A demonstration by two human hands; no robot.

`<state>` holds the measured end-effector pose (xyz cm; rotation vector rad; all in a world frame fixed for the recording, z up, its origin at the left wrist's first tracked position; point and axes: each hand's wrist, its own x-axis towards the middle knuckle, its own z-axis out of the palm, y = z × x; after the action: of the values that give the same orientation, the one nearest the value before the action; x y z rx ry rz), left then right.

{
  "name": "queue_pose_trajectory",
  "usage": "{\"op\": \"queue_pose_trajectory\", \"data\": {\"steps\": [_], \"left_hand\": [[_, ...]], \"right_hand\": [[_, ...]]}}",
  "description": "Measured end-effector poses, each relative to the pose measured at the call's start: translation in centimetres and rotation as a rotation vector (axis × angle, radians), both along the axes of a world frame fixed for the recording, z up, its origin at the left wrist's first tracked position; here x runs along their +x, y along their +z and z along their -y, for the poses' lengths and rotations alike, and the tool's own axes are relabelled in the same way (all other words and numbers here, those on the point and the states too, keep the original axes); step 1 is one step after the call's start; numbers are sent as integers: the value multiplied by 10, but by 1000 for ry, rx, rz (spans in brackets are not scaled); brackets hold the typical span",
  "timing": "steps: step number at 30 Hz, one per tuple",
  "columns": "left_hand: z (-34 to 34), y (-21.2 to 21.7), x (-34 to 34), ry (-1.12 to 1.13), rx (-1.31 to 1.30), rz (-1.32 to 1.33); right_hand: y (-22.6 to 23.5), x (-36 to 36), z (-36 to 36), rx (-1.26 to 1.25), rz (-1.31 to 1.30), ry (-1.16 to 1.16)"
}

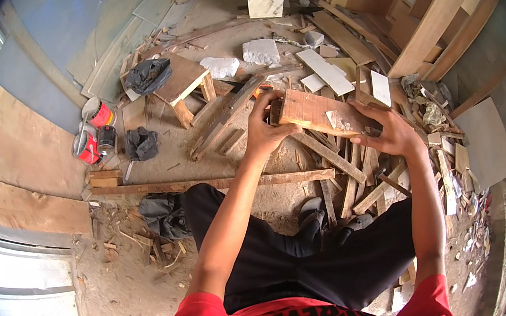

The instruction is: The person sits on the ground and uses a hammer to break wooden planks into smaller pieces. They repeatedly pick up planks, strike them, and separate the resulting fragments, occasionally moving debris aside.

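I hold a short reddish-brown wooden board (314, 113) level in front of me with both hands. My left hand (265, 127) grips its left end, fingers curled over the top edge. My right hand (392, 132) clasps its right end from below and behind. The board has a pale scuffed patch near the right end. Under it lies a heap of wooden offcuts and slats (349, 173) on the dirt floor. My black trousers and dark shoes (312, 211) show below the board.
A small wooden stool (184, 83) with a black bag on it stands at the upper left. Red paint cans (94, 132) sit beside it. A long plank (205, 183) crosses the floor. Large boards (440, 15) lean at the upper right. Corrugated metal sheet (19, 288) lies at the left.
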<state>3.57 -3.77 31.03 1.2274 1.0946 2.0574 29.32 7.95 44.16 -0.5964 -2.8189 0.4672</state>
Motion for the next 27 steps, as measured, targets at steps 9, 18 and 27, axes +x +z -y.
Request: {"op": "queue_pose_trajectory", "data": {"steps": [9, 18, 27], "left_hand": [[7, -1, 16, 81, -48, -290], [16, 0, 28, -252, -99, -79], [11, 4, 33, -132, -58, -124]], "right_hand": [[-6, 11, -12, -117, 72, 4], [18, 8, 7, -149, 183, -73], [8, 12, 2, -177, 163, -110]]}}
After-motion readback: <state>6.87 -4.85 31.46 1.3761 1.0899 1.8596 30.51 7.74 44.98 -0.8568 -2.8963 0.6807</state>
